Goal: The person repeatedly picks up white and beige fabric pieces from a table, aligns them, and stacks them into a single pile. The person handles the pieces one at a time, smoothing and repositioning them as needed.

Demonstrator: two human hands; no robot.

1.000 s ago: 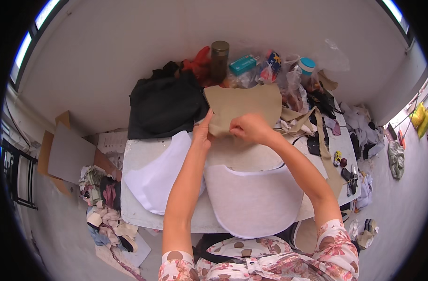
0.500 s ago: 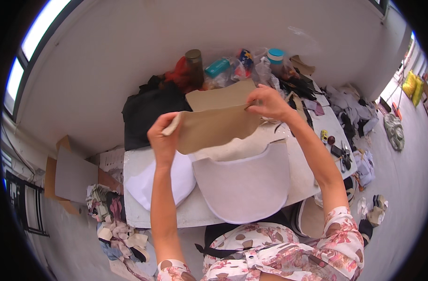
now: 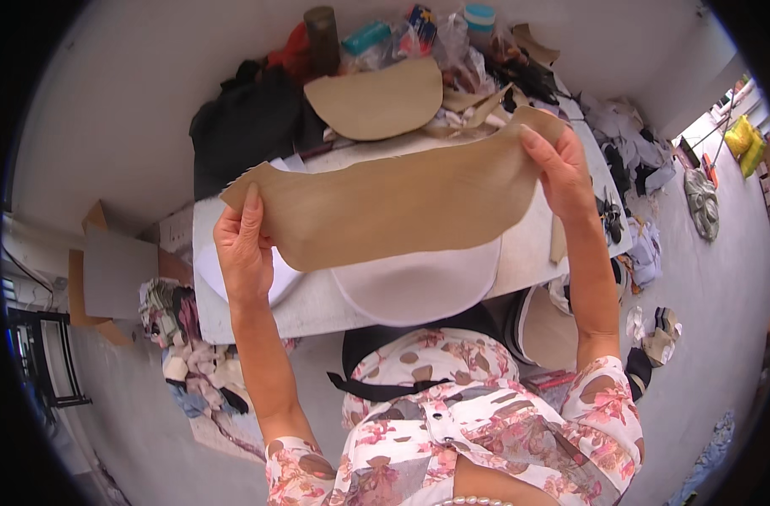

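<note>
Broadly, the largest thing about the hands is the pale tabletop (image 3: 520, 270), which spreads beneath and beyond both of them. Above it, stretched wide between the two hands, is a long tan panel (image 3: 402, 207) with a rounded lower edge. The left hand (image 3: 246, 250) pinches its left end, thumb on the near face, and the right hand (image 3: 566, 173) grips the other end the same way, where the corner curls over. Past the left hand lies a bulky black cloth (image 3: 242, 126). Nearer the body than the panel, and between the hands, a pale rounded piece (image 3: 419, 282) with a light border shows its lower part; the panel hides the rest. Beyond the panel, again between the hands, rests a second tan piece (image 3: 381, 101), its curved edge toward the person. Just beside the left hand and wrist, partly covered by them, is a white piece (image 3: 285, 278). Farther off, at the tabletop's far side, stand a dark canister (image 3: 322, 42) beyond the left hand, a teal box (image 3: 366, 38) to its right, and a blue-lidded jar (image 3: 479, 18) closer to the right hand's side.
</note>
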